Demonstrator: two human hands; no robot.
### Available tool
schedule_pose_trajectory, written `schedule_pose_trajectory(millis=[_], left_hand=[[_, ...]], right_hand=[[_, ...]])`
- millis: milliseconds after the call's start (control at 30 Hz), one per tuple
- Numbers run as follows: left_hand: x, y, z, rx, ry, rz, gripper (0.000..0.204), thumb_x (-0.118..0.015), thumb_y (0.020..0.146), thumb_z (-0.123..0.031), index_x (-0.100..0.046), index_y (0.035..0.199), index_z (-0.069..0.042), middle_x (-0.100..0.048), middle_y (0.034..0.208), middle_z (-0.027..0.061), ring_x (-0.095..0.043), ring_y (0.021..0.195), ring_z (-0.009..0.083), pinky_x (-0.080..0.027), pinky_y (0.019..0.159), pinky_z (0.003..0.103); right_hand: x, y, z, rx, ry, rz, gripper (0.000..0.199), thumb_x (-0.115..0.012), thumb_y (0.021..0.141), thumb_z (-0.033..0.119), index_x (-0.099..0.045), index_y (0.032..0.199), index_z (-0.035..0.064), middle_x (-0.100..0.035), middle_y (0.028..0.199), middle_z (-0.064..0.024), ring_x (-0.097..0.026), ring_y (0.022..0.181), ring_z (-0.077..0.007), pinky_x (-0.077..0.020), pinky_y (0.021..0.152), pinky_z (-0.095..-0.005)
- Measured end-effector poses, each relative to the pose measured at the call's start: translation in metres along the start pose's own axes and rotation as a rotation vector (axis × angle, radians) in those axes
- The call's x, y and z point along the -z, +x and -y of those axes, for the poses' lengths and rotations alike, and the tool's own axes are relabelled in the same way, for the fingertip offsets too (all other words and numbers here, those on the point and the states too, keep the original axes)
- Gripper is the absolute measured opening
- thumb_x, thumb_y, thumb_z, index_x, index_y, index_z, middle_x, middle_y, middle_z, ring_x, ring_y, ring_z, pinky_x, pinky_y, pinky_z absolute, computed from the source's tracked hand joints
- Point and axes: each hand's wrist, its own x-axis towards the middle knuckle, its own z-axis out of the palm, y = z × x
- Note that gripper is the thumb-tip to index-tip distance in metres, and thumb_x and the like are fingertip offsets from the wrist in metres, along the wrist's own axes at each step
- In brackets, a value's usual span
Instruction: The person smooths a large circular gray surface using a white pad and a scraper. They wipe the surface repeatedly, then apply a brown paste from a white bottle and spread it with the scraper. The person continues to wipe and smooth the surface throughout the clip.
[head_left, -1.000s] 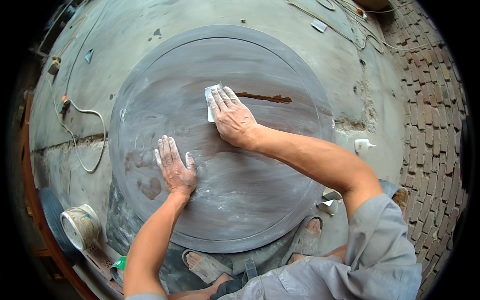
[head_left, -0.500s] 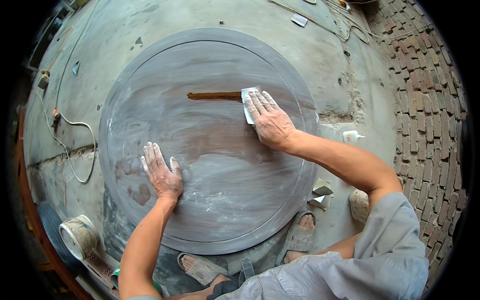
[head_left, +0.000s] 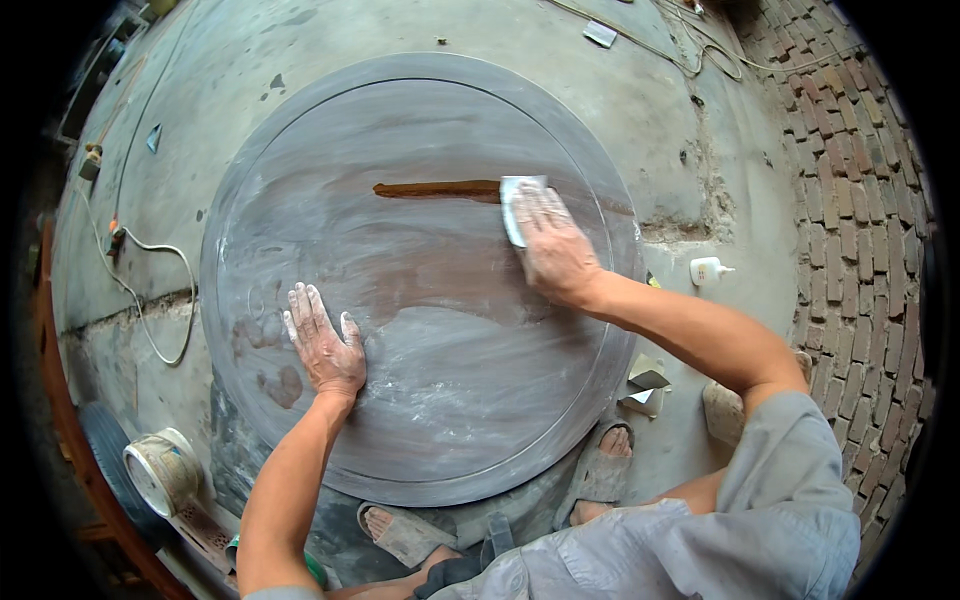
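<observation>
A large round wooden tabletop point(head_left: 430, 400), grey with dust over brown patches, lies in front of me. My left hand point(head_left: 326, 345) rests flat on its left part, dusty fingers outstretched, holding nothing. Toward the far right, my right hand point(head_left: 560, 252) presses a folded sheet of sandpaper point(head_left: 514, 212) with a pale back against the wood; the fingers are somewhat blurred. From the sandpaper's left edge a dark brown, wet-looking streak point(head_left: 435, 190) runs leftward over the surface. A thin groove circles near the tabletop's rim.
At the right stand a small white glue bottle point(head_left: 708, 271) and folded paper pieces point(head_left: 648, 375). A dirty white bucket point(head_left: 162, 472) and a tyre point(head_left: 112, 455) are at lower left. Cables point(head_left: 187, 290) lie on the concrete floor; brick paving point(head_left: 850, 250) runs along the right.
My right hand has slid the sandpaper slightly to the right, so a little more of the brown streak shows. The left hand has stayed in place.
</observation>
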Motion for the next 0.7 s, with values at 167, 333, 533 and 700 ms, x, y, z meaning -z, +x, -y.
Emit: schedule_pose_trajectory(millis=[167, 333, 533, 700], left_hand=[[-0.001, -0.003, 0.001, 0.013, 0.002, -0.006, 0.067, -0.048, 0.102, -0.026, -0.031, 0.159, 0.005, -0.027, 0.168, 0.0199, -0.019, 0.159, 0.0338, -0.013, 0.13, 0.051], [0.001, -0.003, 0.002, 0.017, -0.032, 0.007, 0.073, -0.052, 0.1, -0.028, -0.027, 0.16, 0.004, -0.024, 0.169, 0.0202, -0.016, 0.159, 0.0341, -0.011, 0.13, 0.052], [0.004, -0.001, 0.003, 0.018, -0.018, 0.01, 0.075, -0.052, 0.1, -0.03, -0.026, 0.16, 0.005, -0.023, 0.169, 0.0222, -0.016, 0.159, 0.0349, -0.012, 0.13, 0.052], [0.005, 0.001, -0.001, 0.012, -0.021, 0.015, 0.075, -0.052, 0.099, -0.029, -0.025, 0.16, 0.005, -0.023, 0.169, 0.0213, -0.015, 0.159, 0.0344, -0.011, 0.13, 0.052]], right_hand=[[-0.008, 0.031, 0.034, 0.126, 0.12, 0.009, 0.073, -0.049, 0.088, 0.01, -0.031, 0.154, -0.0158, -0.029, 0.162, -0.0356, -0.027, 0.155, -0.0445, -0.0161, 0.13, -0.0487], [0.008, -0.006, -0.004, -0.034, 0.012, 0.089, 0.075, -0.052, 0.087, 0.008, -0.03, 0.153, -0.0176, -0.027, 0.162, -0.0378, -0.023, 0.155, -0.0462, -0.0145, 0.13, -0.0501], [-0.008, 0.02, 0.025, -0.014, 0.047, 0.05, 0.075, -0.047, 0.086, 0.005, -0.026, 0.155, -0.0183, -0.024, 0.164, -0.0373, -0.021, 0.156, -0.0453, -0.0129, 0.13, -0.0492], [-0.023, 0.097, 0.104, 0.065, 0.037, 0.067, 0.077, -0.048, 0.092, 0.013, -0.021, 0.158, -0.0151, -0.021, 0.166, -0.0336, -0.019, 0.158, -0.042, -0.0116, 0.131, -0.0477]])
